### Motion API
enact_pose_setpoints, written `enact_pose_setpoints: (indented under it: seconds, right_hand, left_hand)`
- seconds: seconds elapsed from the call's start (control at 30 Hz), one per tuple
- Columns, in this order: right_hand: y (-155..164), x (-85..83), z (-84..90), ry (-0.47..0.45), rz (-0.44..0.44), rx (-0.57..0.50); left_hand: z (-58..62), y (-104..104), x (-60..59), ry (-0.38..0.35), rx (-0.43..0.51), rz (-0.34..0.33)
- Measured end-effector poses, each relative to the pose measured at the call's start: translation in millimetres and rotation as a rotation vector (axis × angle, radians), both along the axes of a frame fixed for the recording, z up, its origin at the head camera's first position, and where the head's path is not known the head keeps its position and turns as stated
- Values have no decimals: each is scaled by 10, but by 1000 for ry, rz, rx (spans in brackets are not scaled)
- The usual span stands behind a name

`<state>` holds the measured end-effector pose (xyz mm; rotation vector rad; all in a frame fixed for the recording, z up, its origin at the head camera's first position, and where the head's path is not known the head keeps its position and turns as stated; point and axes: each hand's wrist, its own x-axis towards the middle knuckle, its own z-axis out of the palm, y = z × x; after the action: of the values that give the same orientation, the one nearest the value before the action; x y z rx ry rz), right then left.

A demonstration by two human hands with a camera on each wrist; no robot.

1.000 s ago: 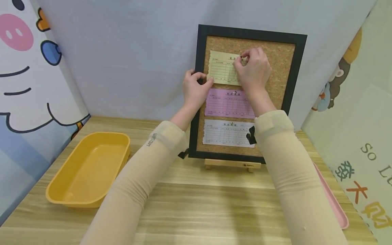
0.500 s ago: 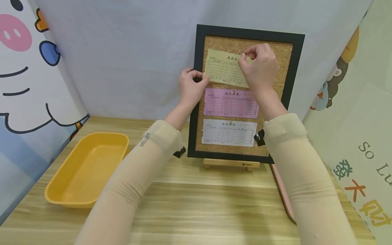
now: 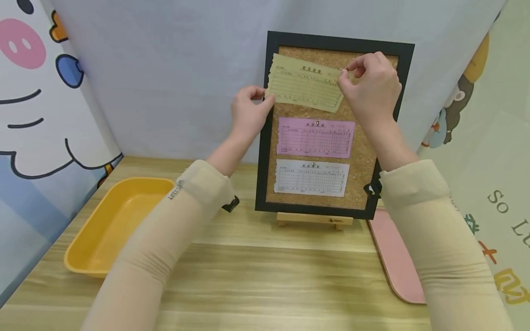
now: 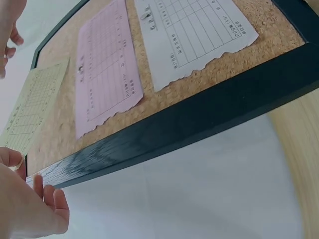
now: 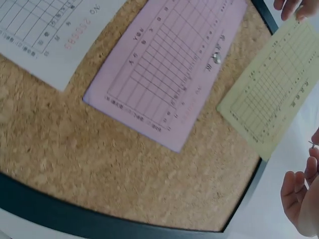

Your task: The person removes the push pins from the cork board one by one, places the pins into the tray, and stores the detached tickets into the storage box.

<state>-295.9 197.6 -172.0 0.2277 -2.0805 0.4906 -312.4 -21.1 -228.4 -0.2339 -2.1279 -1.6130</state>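
Observation:
My left hand (image 3: pixel 250 110) pinches the lower left corner of a yellow receipt slip (image 3: pixel 306 82). The slip is tilted in front of the upper part of a black-framed corkboard (image 3: pixel 364 156), its left edge over the frame. Close to the slip's right side is my right hand (image 3: pixel 372 87), thumb and index finger together. In the right wrist view those fingers pinch a small pushpin (image 5: pixel 312 143) with a thin needle, apart from the slip. Below hang a pink receipt slip (image 3: pixel 316 138) and a white receipt slip (image 3: pixel 310 178), each with a clear pin near its top.
The corkboard leans on a small wooden easel (image 3: pixel 314 218) on a wood-grain table (image 3: pixel 265 276). On the left stands a yellow tray (image 3: pixel 78 250). A pink tray (image 3: pixel 399 262) lies at the right, partly behind my right sleeve. Cloth hangs behind the board.
My left hand has moved left and up with the yellow slip, which has become tilted. My right hand has moved right and slightly up, uncovering more of the yellow and pink slips.

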Motion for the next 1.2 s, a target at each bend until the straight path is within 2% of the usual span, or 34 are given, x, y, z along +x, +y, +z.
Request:
enact_pose_setpoints:
  seconds: [0.3,0.57,0.8,0.93,1.2]
  right_hand:
    - [157,210,109,39,20,34]
    - [254,452,169,63,63,59]
    - [347,582,164,54,86,77]
    - [391,659,159,62,84,87]
    - [542,814,141,145,138,117]
  left_hand:
    - [80,-161,105,-16,31,-34]
    - [200,-322,221,22,52,-36]
    - [293,-463,356,42,73,-59]
    - [331,-554,433,57,64,-61]
    - [351,-750,571,92,3,-52]
